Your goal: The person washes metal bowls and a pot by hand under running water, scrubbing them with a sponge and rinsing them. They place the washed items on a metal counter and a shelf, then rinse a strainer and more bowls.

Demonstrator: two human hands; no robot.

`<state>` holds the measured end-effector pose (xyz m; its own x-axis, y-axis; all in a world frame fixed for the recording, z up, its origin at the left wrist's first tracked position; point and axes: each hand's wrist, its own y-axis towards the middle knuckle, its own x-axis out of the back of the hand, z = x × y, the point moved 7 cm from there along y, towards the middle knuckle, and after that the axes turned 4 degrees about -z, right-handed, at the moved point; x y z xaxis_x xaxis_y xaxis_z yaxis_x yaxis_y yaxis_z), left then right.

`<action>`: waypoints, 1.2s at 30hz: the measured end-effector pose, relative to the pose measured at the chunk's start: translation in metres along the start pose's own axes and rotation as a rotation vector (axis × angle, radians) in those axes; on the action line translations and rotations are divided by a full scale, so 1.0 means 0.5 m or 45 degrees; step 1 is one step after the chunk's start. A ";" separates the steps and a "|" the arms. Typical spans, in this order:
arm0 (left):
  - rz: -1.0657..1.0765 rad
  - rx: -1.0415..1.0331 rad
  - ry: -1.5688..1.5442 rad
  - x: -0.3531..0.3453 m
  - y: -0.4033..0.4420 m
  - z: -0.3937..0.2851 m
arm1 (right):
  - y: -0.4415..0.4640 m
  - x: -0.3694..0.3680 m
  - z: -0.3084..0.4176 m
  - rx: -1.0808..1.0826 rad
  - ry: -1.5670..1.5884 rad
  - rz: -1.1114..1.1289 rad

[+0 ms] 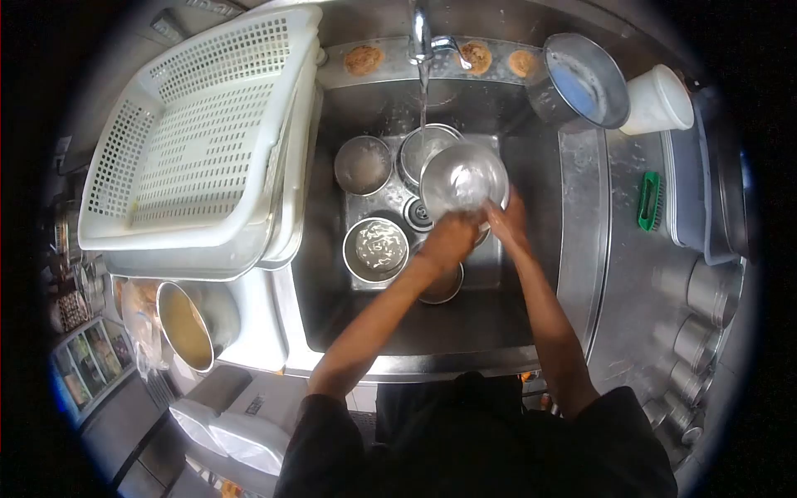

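We hold the metal bowl [465, 176] tilted above the sink [544, 249], just to the right of the water stream [424, 95] falling from the tap [421, 43]. Our right forearm rises steeply and leans inward; the right hand [511, 220] grips the bowl's near-right rim, its fingers pinching that edge. Our left forearm slants forward and to the right, bringing the left hand [452, 238] to the near edge of the bowl, close beside the right hand. The left fingers are curled but blurred; we cannot tell whether they press or pinch. Below left, a round pot [376, 249] containing water rests on the sink floor.
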<state>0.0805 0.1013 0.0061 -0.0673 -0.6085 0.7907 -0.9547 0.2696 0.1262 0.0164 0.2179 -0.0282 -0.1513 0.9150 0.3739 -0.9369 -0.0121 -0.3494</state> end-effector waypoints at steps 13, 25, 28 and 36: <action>0.669 0.364 0.040 -0.356 -0.339 0.068 | -0.090 -0.001 -0.297 -0.232 -1.864 0.783; 0.993 0.856 -0.593 -0.097 -0.291 0.203 | -0.111 0.084 -0.106 0.010 -1.559 0.756; 0.334 1.033 -0.831 0.004 -0.223 0.266 | -0.046 0.105 0.051 0.359 -0.818 0.112; -0.856 1.003 -0.504 0.214 0.076 0.310 | 0.006 -0.179 0.349 1.279 -0.699 0.038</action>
<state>-0.0080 -0.0690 0.0028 0.5801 -0.6863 0.4387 -0.7395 -0.6695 -0.0696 -0.0277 0.0655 0.0870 -0.0635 0.6127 0.7877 -0.7218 -0.5733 0.3877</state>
